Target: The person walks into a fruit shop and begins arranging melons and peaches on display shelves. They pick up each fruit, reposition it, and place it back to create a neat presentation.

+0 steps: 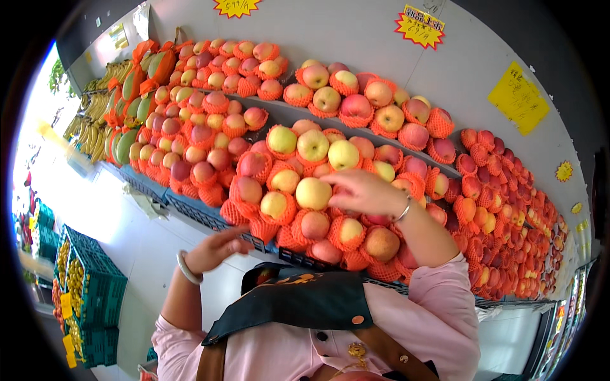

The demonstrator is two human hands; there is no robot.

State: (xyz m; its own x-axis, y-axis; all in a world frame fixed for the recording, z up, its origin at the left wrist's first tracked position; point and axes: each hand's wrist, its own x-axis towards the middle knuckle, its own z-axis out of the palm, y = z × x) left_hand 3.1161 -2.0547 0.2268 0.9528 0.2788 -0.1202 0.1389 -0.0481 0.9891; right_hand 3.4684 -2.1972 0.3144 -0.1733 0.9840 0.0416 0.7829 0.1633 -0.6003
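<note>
My right hand [364,191] reaches over the heaped apples, fingers bent at the right side of a large yellow apple [313,193]. Whether it grips that apple or only touches it I cannot tell. Lower and to the left, my left hand [220,247] holds nothing, its fingers stretched towards the front rim of a black plastic crate [259,244]. Around both hands lie apples in orange foam nets, among them a red-and-yellow one [314,225] and a brownish one [381,243]. Several yellow apples, including one [343,155], line the heap's upper part.
Behind, a raised shelf carries more netted apples [356,105]. Darker red fruit [495,200] fills the right side. To the left are netted papayas [126,146] and bananas [90,142]. Green crates [102,285] of small fruit stand on the floor [143,266]. Handwritten yellow signs [518,99] hang on the wall.
</note>
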